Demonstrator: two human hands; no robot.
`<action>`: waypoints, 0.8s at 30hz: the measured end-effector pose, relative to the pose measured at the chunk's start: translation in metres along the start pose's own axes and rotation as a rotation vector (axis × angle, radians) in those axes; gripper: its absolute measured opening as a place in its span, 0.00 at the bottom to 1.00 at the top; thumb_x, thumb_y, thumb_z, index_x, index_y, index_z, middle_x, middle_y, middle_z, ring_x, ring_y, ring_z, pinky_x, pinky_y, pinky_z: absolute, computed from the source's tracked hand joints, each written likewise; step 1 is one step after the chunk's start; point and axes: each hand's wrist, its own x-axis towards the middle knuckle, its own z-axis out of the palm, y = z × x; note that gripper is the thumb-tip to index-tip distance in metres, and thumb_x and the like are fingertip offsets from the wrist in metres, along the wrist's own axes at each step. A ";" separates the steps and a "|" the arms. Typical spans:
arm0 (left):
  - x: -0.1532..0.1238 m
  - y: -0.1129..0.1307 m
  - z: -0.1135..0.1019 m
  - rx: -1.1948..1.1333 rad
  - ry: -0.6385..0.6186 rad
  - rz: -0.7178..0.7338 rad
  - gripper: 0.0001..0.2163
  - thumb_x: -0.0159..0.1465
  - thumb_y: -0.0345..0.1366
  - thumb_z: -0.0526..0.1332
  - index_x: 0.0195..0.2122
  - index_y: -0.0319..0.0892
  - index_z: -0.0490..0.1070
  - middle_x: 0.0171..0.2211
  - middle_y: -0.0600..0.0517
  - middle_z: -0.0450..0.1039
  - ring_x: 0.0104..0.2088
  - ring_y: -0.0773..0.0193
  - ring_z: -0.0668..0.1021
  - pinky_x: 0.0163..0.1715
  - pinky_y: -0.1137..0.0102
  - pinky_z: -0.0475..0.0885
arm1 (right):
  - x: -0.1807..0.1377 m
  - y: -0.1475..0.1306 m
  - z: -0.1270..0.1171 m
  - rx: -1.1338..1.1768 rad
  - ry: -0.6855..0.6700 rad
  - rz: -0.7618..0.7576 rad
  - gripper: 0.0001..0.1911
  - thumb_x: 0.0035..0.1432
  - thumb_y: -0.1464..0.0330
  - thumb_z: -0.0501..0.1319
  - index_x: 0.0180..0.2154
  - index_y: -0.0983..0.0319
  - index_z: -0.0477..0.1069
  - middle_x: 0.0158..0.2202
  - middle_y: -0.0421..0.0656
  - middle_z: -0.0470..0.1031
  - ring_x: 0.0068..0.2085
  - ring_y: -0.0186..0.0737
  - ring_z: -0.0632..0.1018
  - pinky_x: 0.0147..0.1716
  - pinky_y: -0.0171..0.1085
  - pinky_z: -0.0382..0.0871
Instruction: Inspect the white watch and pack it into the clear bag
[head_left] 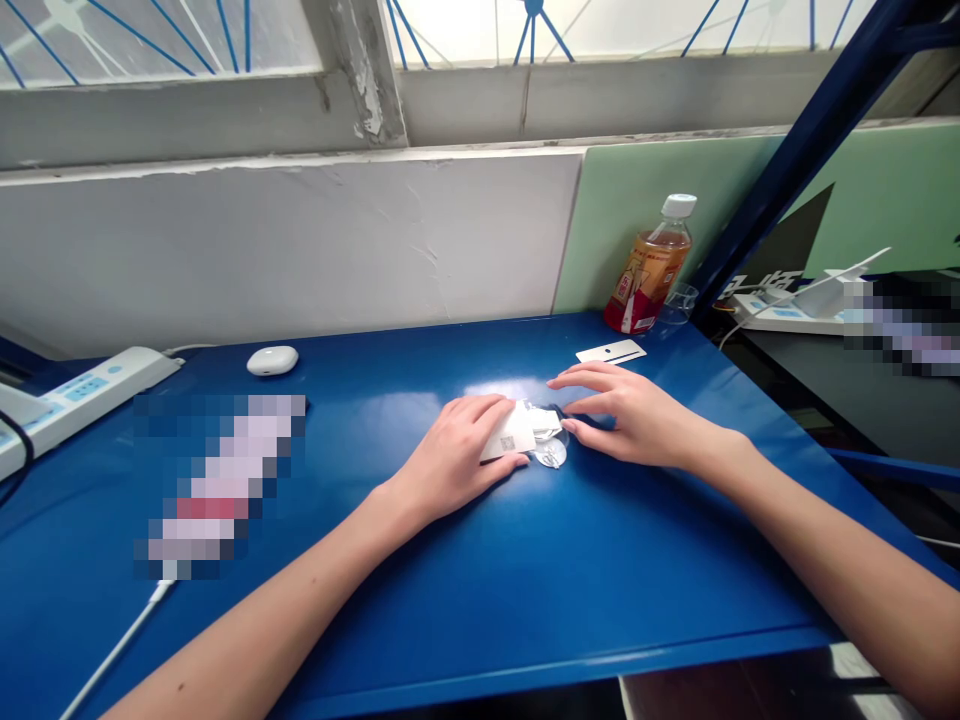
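In the head view, my left hand [466, 448] curls over a small white box or packet [510, 432] with a QR code printed on it, resting on the blue desk. From its right end stick out folded white pieces [545, 422]. Beside them lies a round, clear disc-like item [552, 453] with white marks. My right hand [626, 412] hovers at that end with its fingers apart. Its thumb and fingertips come close to the white pieces; whether they touch is hard to tell. A flat white card [611, 351] with a dark slot lies behind my right hand.
A capped drink bottle [649, 270] stands at the back right, near a clear cup [679, 303]. On the left are a white earbud case [272, 360], a power strip [90, 395] and a blurred-out phone-like object [232, 470] with a white cable [120, 640].
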 end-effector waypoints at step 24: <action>0.001 0.007 0.000 0.009 -0.015 0.039 0.19 0.70 0.42 0.58 0.60 0.43 0.63 0.58 0.40 0.69 0.59 0.47 0.72 0.58 0.51 0.67 | -0.003 -0.030 0.016 0.201 -0.124 -0.060 0.21 0.57 0.69 0.61 0.53 0.65 0.71 0.68 0.58 0.57 0.69 0.57 0.59 0.63 0.57 0.60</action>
